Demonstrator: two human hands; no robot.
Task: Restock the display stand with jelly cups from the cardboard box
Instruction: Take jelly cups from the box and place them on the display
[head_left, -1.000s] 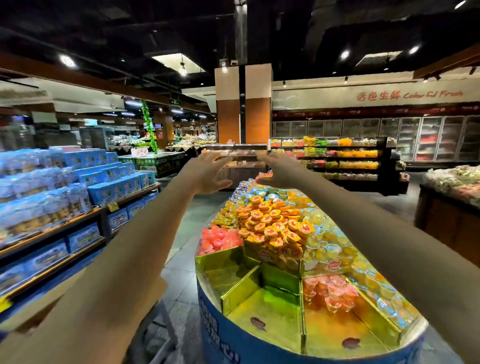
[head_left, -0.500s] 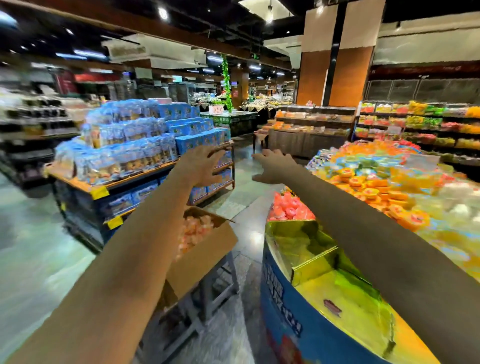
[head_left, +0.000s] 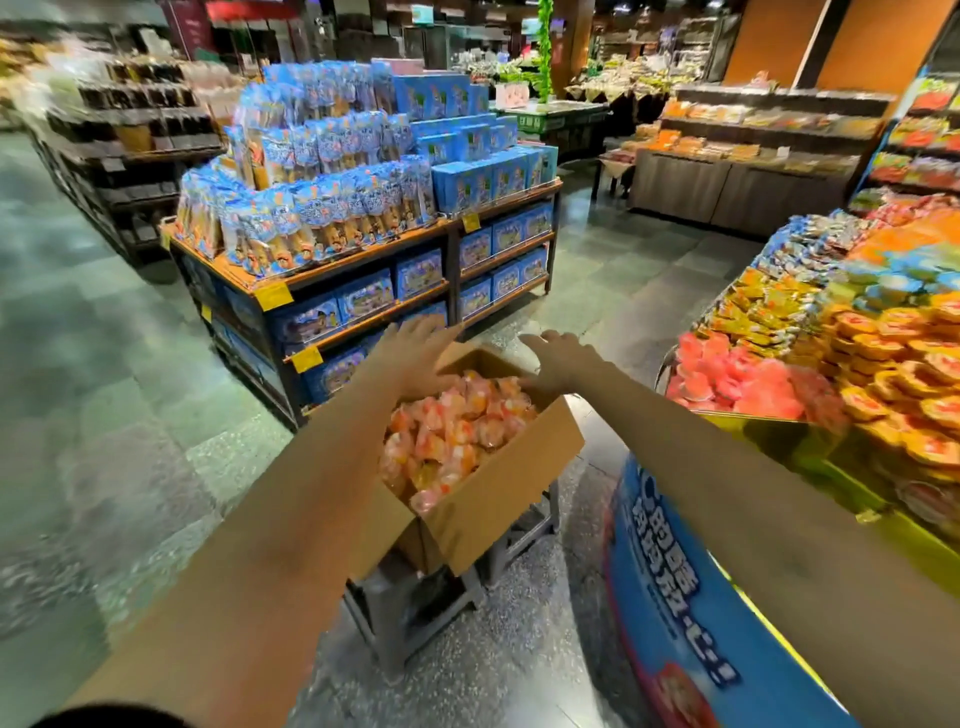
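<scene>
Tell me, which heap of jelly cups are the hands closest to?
The pink-and-orange jelly cups in the cardboard box: left hand and right hand reach over them, while the other heaps sit on the display stand to the right.

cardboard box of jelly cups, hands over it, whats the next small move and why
Probably lower the left hand and right hand into the cardboard box and scoop jelly cups: both hands are open and empty over its far end, and the box is full.

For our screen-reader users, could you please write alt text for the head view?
The left hand and right hand hover open over a box of jelly cups on a stool, beside the display stand.
</scene>
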